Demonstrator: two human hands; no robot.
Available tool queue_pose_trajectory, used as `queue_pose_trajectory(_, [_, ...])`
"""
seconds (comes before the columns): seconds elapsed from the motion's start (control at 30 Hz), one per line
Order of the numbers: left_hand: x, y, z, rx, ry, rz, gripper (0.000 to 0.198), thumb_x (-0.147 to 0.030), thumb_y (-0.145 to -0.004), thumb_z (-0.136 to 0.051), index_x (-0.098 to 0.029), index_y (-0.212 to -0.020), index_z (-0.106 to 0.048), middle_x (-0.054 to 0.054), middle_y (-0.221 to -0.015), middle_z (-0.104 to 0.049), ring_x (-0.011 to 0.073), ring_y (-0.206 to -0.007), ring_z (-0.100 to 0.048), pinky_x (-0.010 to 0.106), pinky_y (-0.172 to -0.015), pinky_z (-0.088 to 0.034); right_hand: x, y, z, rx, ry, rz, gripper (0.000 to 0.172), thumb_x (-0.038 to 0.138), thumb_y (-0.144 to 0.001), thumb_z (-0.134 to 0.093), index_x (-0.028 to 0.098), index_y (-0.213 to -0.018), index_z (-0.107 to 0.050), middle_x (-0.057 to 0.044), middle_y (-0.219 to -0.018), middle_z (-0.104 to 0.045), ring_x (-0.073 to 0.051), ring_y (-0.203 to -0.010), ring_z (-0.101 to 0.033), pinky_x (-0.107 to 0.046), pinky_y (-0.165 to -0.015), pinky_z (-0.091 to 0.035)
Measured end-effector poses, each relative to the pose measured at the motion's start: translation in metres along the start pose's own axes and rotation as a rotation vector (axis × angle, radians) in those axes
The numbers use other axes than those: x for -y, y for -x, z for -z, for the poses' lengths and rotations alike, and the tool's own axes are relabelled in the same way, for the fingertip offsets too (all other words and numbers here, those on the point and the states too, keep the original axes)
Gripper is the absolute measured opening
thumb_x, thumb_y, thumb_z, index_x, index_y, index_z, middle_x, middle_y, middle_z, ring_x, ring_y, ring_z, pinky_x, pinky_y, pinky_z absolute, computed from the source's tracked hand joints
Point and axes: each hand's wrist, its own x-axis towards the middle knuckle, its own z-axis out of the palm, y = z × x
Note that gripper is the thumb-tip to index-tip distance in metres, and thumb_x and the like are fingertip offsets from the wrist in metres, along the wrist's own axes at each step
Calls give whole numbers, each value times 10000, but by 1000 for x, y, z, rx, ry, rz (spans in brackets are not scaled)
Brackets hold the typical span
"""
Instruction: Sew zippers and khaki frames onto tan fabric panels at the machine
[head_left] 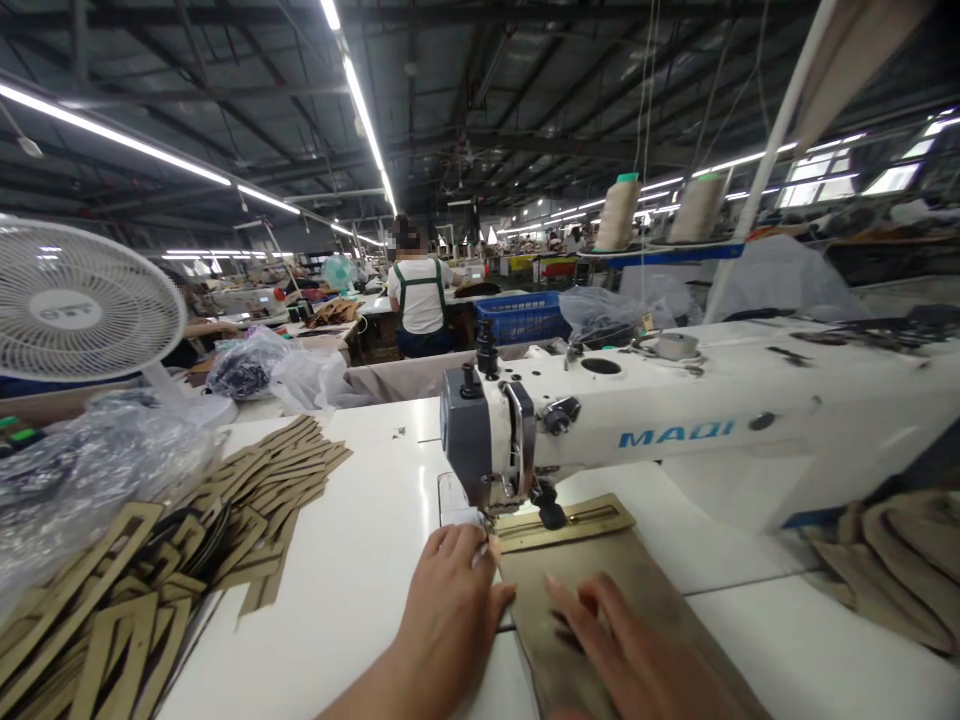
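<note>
A khaki fabric panel (600, 570) lies under the needle area of a white sewing machine (705, 420). Across its far end is a khaki strip (619, 512) with a long slot and what looks like a zipper in it. My left hand (454, 595) is at the panel's left edge, close to the presser foot, its fingers bent and together; what they pinch is hidden. The thumb tip meets the panel's edge. Over the panel, my right hand (630, 645) is slightly blurred, its fingers stretched forward and apart, holding nothing visible.
Many slotted khaki strips (255, 490) are heaped on the white table (352, 560) at left. Clear plastic bags (112, 470) and a white fan (75, 300) stand beyond. Folded khaki fabric (900, 560) lies at right. Thread cones (619, 215) are above; a person (421, 295) sits ahead.
</note>
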Motion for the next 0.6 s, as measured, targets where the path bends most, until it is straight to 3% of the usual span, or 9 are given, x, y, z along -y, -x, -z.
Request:
queue_pose_trajectory(0.13, [-7, 2, -1, -41, -18, 55, 328, -243, -715, -712, -149, -1017, -621, 106, -1090, -607, 285, -1008, -549, 454, -906, -451, -18, -51, 27, 226, -129, -94, 307, 240, -918, -374, 186, -1130, -588, -101, -950, -602, -211, -762, -614, -318, -678, -472])
queue_pose_trajectory(0.23, [-9, 6, -9, -96, -73, 40, 416, -338, -712, -717, -117, -1050, -619, 142, -1150, -599, 329, -1083, -517, 495, -938, -428, -32, -87, 31, 352, -194, -70, 186, 236, -879, -502, 180, -934, -671, -70, -907, -625, -199, -802, -599, -272, -690, -421])
queue_pose_trajectory(0.43, [-7, 6, -12, -87, -116, -66, 308, -290, -782, -632, -93, -1020, -632, 111, -964, -667, 276, -978, -578, 477, -991, -394, -42, -108, 18, 358, -235, -50, 155, 332, -827, -595, 248, -865, -720, -17, -817, -687, -186, -760, -610, -242, -630, -373])
queue_pose_trajectory(0.6, [-4, 8, -8, -127, -82, -57, 251, -292, -796, -602, -126, -982, -633, 104, -1005, -660, 278, -997, -578, 501, -978, -395, -41, -109, 13, 320, -242, -88, 144, 337, -802, -614, 258, -815, -734, -10, -773, -700, -171, -715, -619, -229, -622, -383])
